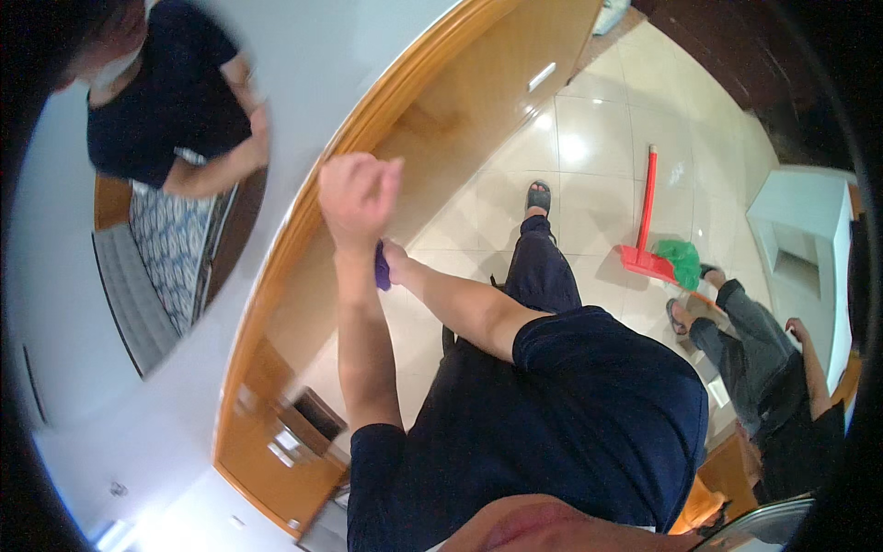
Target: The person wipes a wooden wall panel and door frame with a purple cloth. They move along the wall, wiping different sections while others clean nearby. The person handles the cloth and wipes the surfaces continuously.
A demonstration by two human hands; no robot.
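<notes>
My left hand (359,196) is raised in front of the edge of a wooden panel (469,103) with a moulded frame (407,62). Its fingers look curled in, blurred, and nothing shows in them. Just below, partly behind my left wrist, my right hand (395,262) grips a purple cloth (381,268). My left forearm hides part of that cloth. Whether either hand touches the wood I cannot tell.
On the tiled floor (593,152) lie a long-handled red dustpan (645,259) and a green plastic bag (679,261). Another person (766,372) stands at right, near a white cabinet (800,228). At left, an oval area (165,255) shows a dark-shirted person and a bed.
</notes>
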